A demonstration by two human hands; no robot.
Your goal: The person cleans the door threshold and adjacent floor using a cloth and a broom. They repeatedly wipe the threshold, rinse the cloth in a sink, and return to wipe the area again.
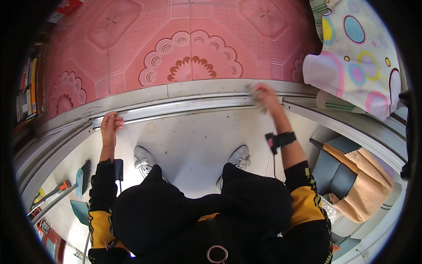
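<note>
A pale metal sliding-door track (189, 104) crosses in front of me. My right hand (267, 97) is over its right part, fingers closed around a small greyish wad (256, 97); motion blur hides whether it is cloth or a scouring pad. Toward the track's left end, my left hand (110, 126) rests with loosely bent fingers, somewhat apart, their tips at the rail. Nothing shows in that hand. The track bears dark smudges along its edge.
Beyond the track lies pink patterned floor (189, 53). Sliding door frames stand left (57, 154) and right (351, 127). A spotted blanket (351, 66) hangs at the upper right. A chair with a tan cloth (365, 185) is at right; a broom (82, 178) and dustpan (80, 211) at left.
</note>
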